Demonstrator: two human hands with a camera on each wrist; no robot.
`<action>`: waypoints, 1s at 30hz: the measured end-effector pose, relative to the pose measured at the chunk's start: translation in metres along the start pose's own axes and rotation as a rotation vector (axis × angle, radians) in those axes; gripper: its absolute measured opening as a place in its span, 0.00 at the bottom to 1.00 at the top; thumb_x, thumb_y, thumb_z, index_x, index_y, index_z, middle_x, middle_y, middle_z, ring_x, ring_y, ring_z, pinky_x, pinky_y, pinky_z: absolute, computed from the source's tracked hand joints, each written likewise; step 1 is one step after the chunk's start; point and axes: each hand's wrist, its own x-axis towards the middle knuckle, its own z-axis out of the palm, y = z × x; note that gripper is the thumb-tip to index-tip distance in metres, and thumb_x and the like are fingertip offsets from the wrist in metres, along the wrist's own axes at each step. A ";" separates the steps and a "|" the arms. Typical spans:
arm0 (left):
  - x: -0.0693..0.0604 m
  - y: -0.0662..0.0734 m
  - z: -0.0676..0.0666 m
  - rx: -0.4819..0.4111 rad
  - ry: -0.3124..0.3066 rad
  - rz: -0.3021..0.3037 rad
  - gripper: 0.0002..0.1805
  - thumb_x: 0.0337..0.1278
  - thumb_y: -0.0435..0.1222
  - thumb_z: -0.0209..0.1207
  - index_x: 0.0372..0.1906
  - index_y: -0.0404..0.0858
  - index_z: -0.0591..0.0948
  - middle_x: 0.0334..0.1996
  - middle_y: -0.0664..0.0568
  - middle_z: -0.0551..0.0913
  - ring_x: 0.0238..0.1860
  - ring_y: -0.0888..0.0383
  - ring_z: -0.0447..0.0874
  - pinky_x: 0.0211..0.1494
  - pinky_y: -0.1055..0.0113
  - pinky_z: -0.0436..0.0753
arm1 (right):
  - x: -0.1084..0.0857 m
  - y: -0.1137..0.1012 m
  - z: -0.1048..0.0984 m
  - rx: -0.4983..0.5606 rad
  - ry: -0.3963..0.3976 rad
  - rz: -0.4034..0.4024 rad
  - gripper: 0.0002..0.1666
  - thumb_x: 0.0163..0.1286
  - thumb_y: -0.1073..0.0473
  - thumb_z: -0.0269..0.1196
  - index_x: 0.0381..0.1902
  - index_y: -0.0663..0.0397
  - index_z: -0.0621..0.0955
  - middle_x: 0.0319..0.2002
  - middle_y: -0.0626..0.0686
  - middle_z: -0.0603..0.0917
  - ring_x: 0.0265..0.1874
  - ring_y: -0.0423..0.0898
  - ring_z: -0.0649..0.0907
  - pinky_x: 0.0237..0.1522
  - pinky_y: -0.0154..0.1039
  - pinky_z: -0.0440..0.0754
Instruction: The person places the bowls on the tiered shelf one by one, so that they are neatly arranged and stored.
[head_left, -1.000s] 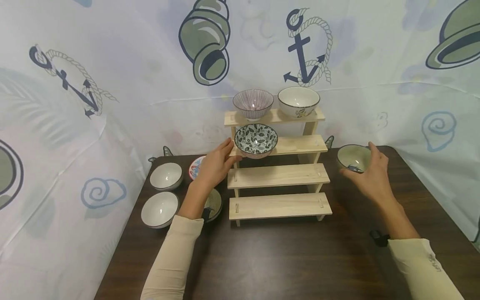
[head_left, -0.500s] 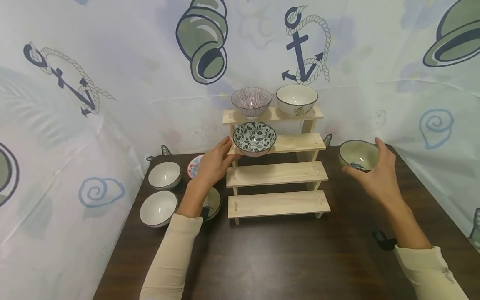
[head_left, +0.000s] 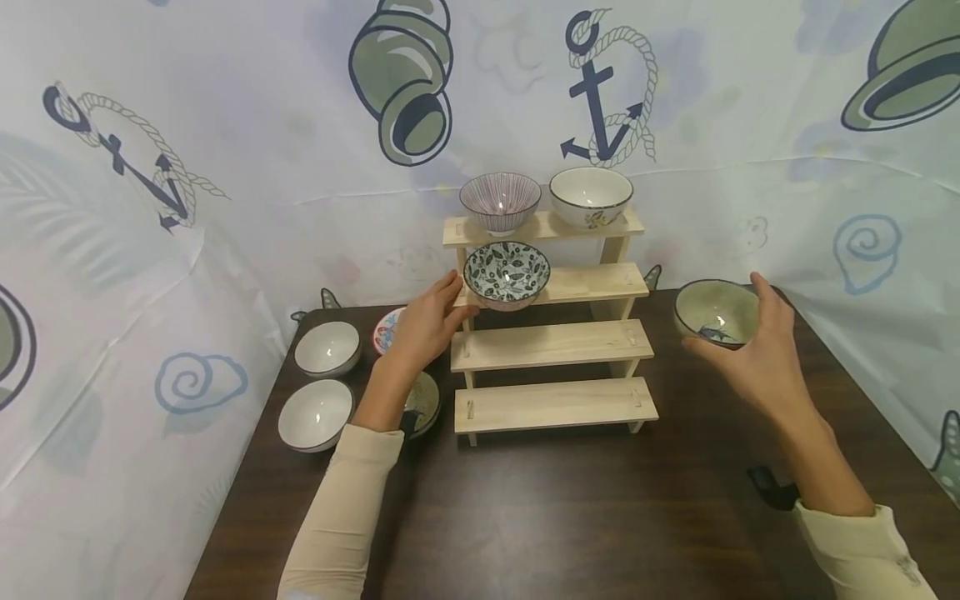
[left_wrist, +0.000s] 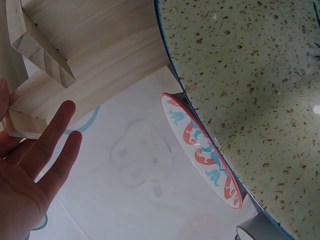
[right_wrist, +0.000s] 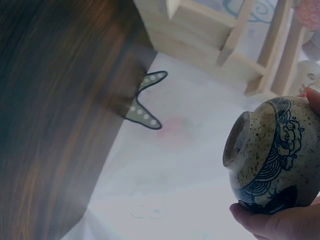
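In the head view my right hand [head_left: 761, 358] holds a green bowl [head_left: 717, 312] off the table, right of the wooden rack; the right wrist view shows this speckled bowl [right_wrist: 275, 155] with blue waves between thumb and fingers. My left hand [head_left: 423, 329] is at the left end of the rack's second tier from the top, beside a leaf-patterned bowl [head_left: 507, 273]; whether it touches the bowl is unclear. Its fingers [left_wrist: 60, 125] are extended in the left wrist view. On the top tier [head_left: 543, 229] sit a striped bowl [head_left: 500, 202] and a white bowl [head_left: 592, 197].
Two white bowls [head_left: 327, 348] [head_left: 317, 415] stand at the table's left. A red-rimmed dish [head_left: 386, 330] and a speckled bowl [head_left: 424, 402] are partly behind my left arm. A patterned cloth [head_left: 300, 167] hangs behind the dark table [head_left: 555, 517].
My right hand has lifted the green bowl slightly and shifted a little to the right, turning somewhat. My left hand stays beside the leaf-patterned bowl. The head view has moved slightly.
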 end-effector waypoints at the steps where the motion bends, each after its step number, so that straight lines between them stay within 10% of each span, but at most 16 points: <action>1: 0.000 0.000 0.000 0.000 0.000 -0.001 0.39 0.74 0.56 0.55 0.79 0.39 0.64 0.81 0.47 0.61 0.75 0.41 0.71 0.72 0.44 0.75 | -0.001 -0.002 -0.001 0.004 0.001 0.002 0.71 0.58 0.47 0.77 0.85 0.45 0.43 0.80 0.71 0.48 0.73 0.75 0.59 0.63 0.76 0.62; 30: -0.003 0.002 0.000 0.102 0.008 0.037 0.38 0.75 0.56 0.52 0.79 0.39 0.64 0.81 0.46 0.61 0.71 0.40 0.75 0.64 0.44 0.81 | -0.040 -0.054 -0.015 0.039 0.042 -0.014 0.73 0.55 0.48 0.80 0.85 0.34 0.45 0.81 0.65 0.53 0.73 0.70 0.61 0.65 0.75 0.61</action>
